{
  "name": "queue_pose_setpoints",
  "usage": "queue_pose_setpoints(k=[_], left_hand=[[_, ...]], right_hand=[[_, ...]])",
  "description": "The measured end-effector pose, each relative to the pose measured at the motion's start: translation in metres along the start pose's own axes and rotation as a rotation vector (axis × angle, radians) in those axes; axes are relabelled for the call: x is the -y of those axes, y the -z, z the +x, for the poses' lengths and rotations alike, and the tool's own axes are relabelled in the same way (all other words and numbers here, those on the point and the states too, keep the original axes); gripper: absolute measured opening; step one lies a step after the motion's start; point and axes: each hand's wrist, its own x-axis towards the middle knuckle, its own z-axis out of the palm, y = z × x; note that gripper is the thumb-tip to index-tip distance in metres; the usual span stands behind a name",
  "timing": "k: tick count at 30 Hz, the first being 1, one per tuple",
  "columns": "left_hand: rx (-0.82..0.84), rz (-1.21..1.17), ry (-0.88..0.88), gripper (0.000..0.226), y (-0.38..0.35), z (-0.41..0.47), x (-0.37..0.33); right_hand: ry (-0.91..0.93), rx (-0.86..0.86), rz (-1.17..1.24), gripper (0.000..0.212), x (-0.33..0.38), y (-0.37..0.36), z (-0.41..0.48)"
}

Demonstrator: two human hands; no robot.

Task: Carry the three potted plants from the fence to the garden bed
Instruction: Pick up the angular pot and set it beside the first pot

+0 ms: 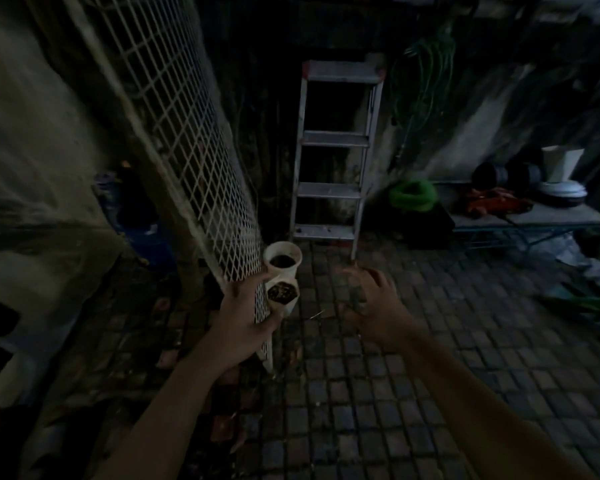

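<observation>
Two white pots filled with dark soil hang on the right side of a white mesh fence panel (187, 161). The upper pot (283, 260) sits just above the lower pot (282, 293). My left hand (246, 317) wraps around the panel's lower edge, thumb beside the lower pot and fingers behind the mesh. My right hand (369, 303) hovers to the right of the pots with fingers curled and apart, holding nothing; it looks blurred. No plant foliage shows in either pot. A third pot is not in view.
An aluminium stepladder (336, 157) leans on the dark wall behind the pots. A green hose coil (413, 195) and a low bench (534, 216) with tubs stand at the right. The ground is small paving blocks (430, 341). A blue barrel (142, 230) stands left of the fence.
</observation>
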Motion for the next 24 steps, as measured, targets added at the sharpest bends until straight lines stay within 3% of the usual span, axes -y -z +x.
queue_pose_setpoints(k=[3, 14, 17, 21, 24], left_hand=[[0.001, -0.029, 0.031, 0.064, -0.027, 0.049, 0.017], [-0.134, -0.119, 0.134, 0.064, -0.124, 0.310, 0.111], [-0.188, -0.122, 0.212, 0.066, -0.171, 0.360, 0.155], [-0.223, -0.087, 0.305, 0.068, -0.243, 0.397, 0.224], [-0.250, 0.040, 0.322, 0.074, -0.317, 0.420, 0.293]], right_hand=[[-0.002, -0.005, -0.011, 0.083, -0.032, -0.010, 0.049], [0.138, -0.072, 0.105, 0.062, -0.147, -0.096, 0.259], [0.141, -0.044, 0.110, 0.059, -0.192, -0.138, 0.310], [0.115, 0.074, 0.114, 0.072, -0.271, -0.214, 0.358], [0.121, 0.099, 0.135, 0.071, -0.340, -0.290, 0.387]])
